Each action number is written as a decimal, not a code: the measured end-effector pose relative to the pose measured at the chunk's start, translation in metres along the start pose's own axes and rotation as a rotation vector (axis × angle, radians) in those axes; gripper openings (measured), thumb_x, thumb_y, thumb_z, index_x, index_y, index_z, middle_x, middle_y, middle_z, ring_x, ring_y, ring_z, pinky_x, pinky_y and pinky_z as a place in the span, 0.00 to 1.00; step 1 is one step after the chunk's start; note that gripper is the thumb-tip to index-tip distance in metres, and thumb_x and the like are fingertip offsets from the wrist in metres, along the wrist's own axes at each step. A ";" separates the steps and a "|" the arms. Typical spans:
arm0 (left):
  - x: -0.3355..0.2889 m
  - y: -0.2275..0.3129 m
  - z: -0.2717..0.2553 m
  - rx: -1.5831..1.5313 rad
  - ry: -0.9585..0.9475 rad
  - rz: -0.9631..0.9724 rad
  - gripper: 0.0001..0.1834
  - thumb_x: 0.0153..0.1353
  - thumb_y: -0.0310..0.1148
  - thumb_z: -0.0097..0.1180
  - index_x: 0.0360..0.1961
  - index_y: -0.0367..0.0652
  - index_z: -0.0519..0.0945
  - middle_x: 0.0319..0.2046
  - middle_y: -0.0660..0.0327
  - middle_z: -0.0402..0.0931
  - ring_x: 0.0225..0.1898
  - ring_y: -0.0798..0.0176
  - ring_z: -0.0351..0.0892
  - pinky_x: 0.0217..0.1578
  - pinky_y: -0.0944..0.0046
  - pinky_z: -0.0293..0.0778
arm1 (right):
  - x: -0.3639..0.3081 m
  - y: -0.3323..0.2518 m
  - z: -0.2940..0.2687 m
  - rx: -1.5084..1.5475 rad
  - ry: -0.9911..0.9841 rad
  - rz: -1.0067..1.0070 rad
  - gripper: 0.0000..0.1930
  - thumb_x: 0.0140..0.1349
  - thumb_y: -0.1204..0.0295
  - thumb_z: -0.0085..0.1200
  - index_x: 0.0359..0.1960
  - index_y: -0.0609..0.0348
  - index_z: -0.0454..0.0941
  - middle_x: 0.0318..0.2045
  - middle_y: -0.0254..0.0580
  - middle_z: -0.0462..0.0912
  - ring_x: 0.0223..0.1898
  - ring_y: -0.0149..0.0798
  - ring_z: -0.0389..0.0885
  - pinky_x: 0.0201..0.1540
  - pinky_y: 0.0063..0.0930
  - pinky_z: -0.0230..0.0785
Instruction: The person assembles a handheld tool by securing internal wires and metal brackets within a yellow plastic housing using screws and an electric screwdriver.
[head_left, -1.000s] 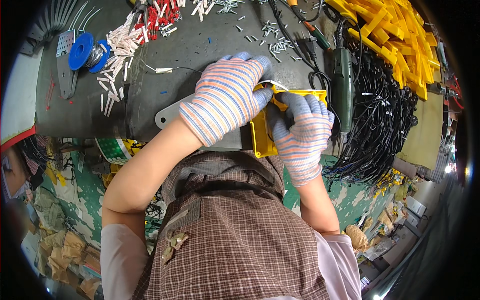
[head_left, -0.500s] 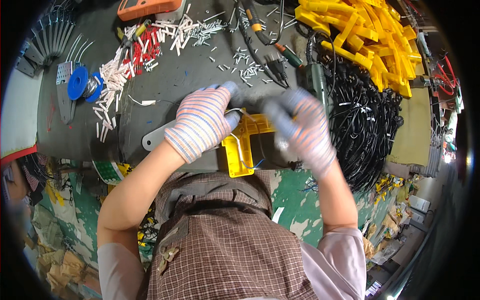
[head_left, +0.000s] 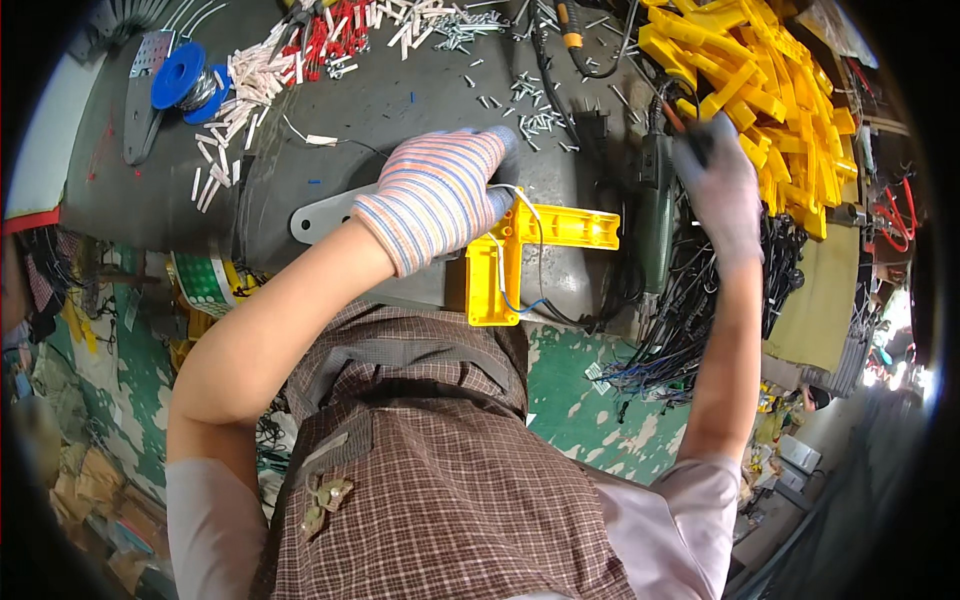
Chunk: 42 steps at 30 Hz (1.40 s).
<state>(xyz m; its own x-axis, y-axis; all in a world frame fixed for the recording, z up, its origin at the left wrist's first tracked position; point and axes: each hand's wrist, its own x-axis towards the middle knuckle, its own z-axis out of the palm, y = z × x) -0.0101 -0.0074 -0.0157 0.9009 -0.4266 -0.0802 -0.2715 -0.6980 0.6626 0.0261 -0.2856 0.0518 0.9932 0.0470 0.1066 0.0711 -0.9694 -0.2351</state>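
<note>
Pic is bright in the middle, w/ even light from above. Colors look strong, esp. the yellow part [head_left: 535, 250] and yellow pile [head_left: 770, 90] far right. Soft short shadows sit under the left hand [head_left: 440, 195] on the gray table [head_left: 400, 110]. Right hand [head_left: 725, 185] is blurry, smeared by motion. Left hand is sharp. Edges bend a lot, fisheye style, & the corners go black all round. Near left & near right get dim and fuzzy. A small white glare spot shows at the right rim.

glossy yellow plastic housing [head_left: 540, 245]; knitted cloth glove [head_left: 435, 195]
</note>
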 end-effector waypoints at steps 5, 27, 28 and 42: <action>-0.001 0.002 0.006 0.006 0.046 0.058 0.11 0.53 0.36 0.59 0.35 0.42 0.76 0.32 0.51 0.78 0.37 0.45 0.78 0.40 0.51 0.73 | -0.096 -0.034 -0.064 0.552 -0.272 0.220 0.16 0.57 0.80 0.44 0.47 0.65 0.76 0.34 0.39 0.81 0.35 0.28 0.75 0.41 0.22 0.68; -0.001 -0.007 0.010 -0.051 0.096 0.145 0.12 0.51 0.34 0.62 0.35 0.42 0.75 0.31 0.50 0.77 0.37 0.44 0.77 0.39 0.50 0.74 | -0.032 -0.121 -0.047 -0.153 -0.570 -0.584 0.13 0.44 0.80 0.57 0.35 0.56 0.81 0.22 0.43 0.74 0.24 0.50 0.75 0.27 0.37 0.67; -0.001 -0.007 0.010 -0.053 0.112 0.163 0.12 0.51 0.34 0.62 0.35 0.42 0.75 0.32 0.50 0.77 0.37 0.44 0.77 0.39 0.50 0.74 | -0.030 -0.127 -0.046 -0.154 -0.574 -0.586 0.13 0.44 0.80 0.57 0.35 0.56 0.81 0.22 0.43 0.74 0.24 0.50 0.75 0.27 0.37 0.67; -0.002 -0.009 0.007 -0.053 0.097 0.088 0.11 0.49 0.34 0.63 0.32 0.43 0.76 0.29 0.52 0.77 0.35 0.45 0.77 0.38 0.51 0.73 | -0.017 -0.135 -0.041 -0.191 -0.731 -0.563 0.14 0.41 0.79 0.61 0.34 0.60 0.81 0.24 0.42 0.74 0.25 0.48 0.77 0.27 0.36 0.69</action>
<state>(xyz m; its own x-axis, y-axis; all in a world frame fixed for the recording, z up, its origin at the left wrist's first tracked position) -0.0120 -0.0049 -0.0268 0.9037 -0.4251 0.0509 -0.3351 -0.6282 0.7022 -0.0040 -0.1651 0.1215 0.6336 0.5970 -0.4920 0.6061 -0.7783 -0.1639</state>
